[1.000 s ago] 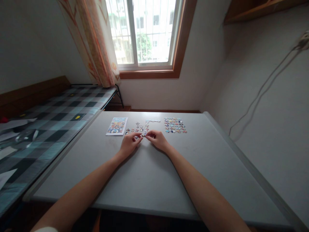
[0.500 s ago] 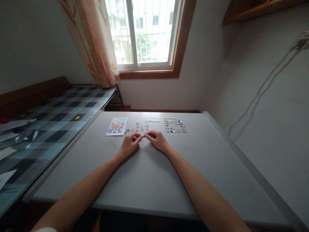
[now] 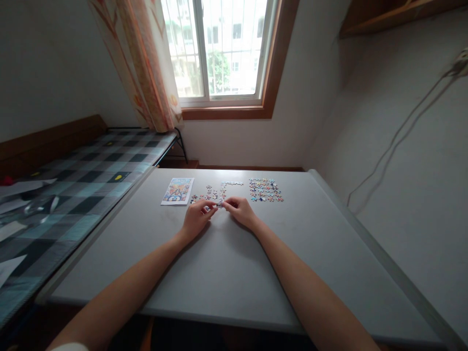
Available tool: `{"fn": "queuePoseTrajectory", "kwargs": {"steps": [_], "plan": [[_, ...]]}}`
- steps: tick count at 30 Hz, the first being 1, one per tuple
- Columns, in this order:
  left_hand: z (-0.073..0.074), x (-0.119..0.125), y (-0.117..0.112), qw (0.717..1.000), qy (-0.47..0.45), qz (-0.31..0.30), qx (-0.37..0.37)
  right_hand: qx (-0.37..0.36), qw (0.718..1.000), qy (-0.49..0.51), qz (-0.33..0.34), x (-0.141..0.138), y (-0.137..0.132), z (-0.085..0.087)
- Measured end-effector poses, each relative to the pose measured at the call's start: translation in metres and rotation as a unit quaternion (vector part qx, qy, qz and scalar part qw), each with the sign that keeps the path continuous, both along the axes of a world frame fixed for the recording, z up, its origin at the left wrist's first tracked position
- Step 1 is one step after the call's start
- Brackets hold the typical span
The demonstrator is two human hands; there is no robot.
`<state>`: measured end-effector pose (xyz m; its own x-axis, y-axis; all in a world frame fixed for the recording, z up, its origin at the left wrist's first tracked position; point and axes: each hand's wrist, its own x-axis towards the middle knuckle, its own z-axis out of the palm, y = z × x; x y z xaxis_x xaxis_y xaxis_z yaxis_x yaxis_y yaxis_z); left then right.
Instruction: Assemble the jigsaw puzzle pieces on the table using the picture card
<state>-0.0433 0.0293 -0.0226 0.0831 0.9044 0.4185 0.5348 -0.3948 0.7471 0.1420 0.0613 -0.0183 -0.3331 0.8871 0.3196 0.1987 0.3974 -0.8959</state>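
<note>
My left hand [image 3: 198,216] and my right hand [image 3: 239,211] meet over the middle of the table, fingertips pinched around small puzzle pieces [image 3: 219,205] between them. Exactly where one piece ends and another begins is too small to make out. Just beyond my fingers lies a joined strip of jigsaw pieces [image 3: 233,184], bent into a corner along its top and left side. Loose jigsaw pieces [image 3: 208,188] are scattered to the left of that strip, partly hidden by my left hand. A denser group of loose pieces [image 3: 266,190] lies to the right, beyond my right hand.
A printed picture sheet [image 3: 177,191] lies flat at the left on the grey table [image 3: 226,273]. Beside the table stands a bed with a checked cover [image 3: 120,158], with papers and plastic on it. A window [image 3: 219,53] is behind, and a cable [image 3: 393,141] hangs on the right wall.
My fingertips have parted slightly, and more of the pieces between them now shows. Both hands stay in nearly the same place; the view has shifted very little.
</note>
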Motion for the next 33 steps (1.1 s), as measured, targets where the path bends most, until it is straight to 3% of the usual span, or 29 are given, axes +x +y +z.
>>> {"fn": "queuePoseTrajectory", "kwargs": {"steps": [16, 33], "plan": [[0.0, 0.0012, 0.001, 1.0, -0.01, -0.022, -0.004, 0.005, 0.999, -0.036, 0.017, 0.001, -0.0003, 0.0014], [-0.0006, -0.0015, 0.0033, 1.0, 0.003, 0.011, -0.026, 0.025, 0.999, -0.022, -0.017, -0.0007, 0.0002, -0.0034]]}}
